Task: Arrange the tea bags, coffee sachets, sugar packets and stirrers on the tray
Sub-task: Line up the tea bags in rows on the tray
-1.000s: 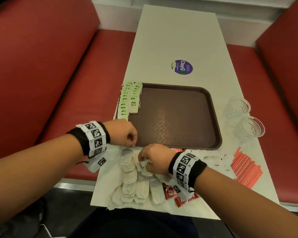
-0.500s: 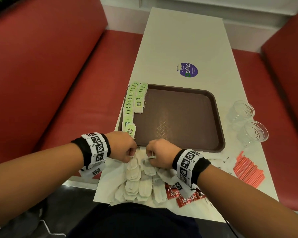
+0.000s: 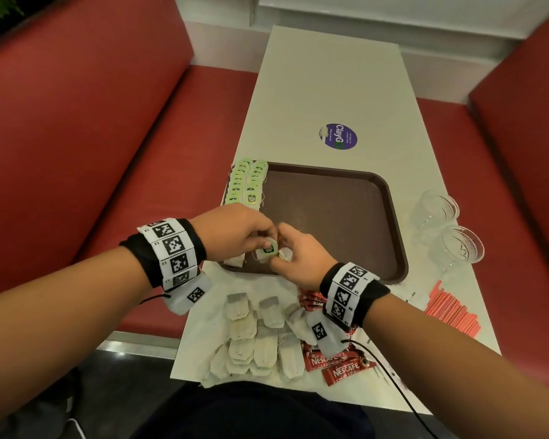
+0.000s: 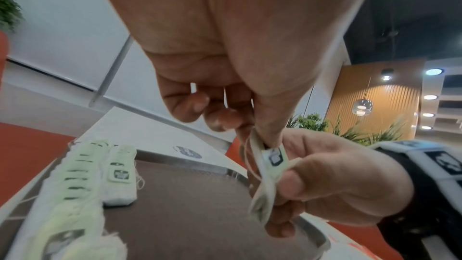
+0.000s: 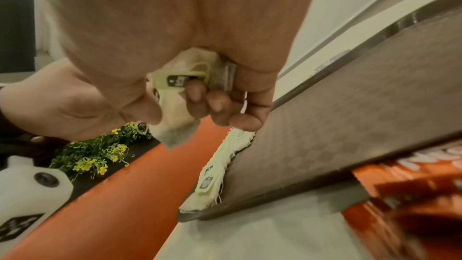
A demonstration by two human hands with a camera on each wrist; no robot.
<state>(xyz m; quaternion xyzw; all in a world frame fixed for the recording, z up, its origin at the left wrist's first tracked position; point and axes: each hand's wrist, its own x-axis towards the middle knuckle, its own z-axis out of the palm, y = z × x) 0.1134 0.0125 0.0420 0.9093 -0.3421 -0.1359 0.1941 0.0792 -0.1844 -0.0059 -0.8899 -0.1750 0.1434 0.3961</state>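
A brown tray (image 3: 330, 217) lies on the white table, with two rows of green-tagged tea bags (image 3: 246, 183) along its left edge; these rows (image 4: 100, 171) also show in the left wrist view. Over the tray's near left corner both hands meet on one tea bag (image 3: 268, 250). My left hand (image 3: 263, 237) pinches its top (image 4: 262, 145) between thumb and fingers. My right hand (image 3: 282, 255) grips the bag's lower part (image 4: 265, 191) with curled fingers. In the right wrist view the green tag (image 5: 175, 82) sits against my right hand's fingers (image 5: 207, 104), and a bag (image 5: 175, 131) hangs below.
Several loose tea bags (image 3: 254, 337) lie piled at the table's near edge, with red Nescafe sachets (image 3: 339, 365) to their right. Orange stirrers (image 3: 450, 312) lie at the near right. Two clear cups (image 3: 438, 207) (image 3: 463, 248) stand right of the tray. Red benches flank the table.
Both hands have come up from the loose pile and forward to the tray's near left corner, lifting a tea bag between them.
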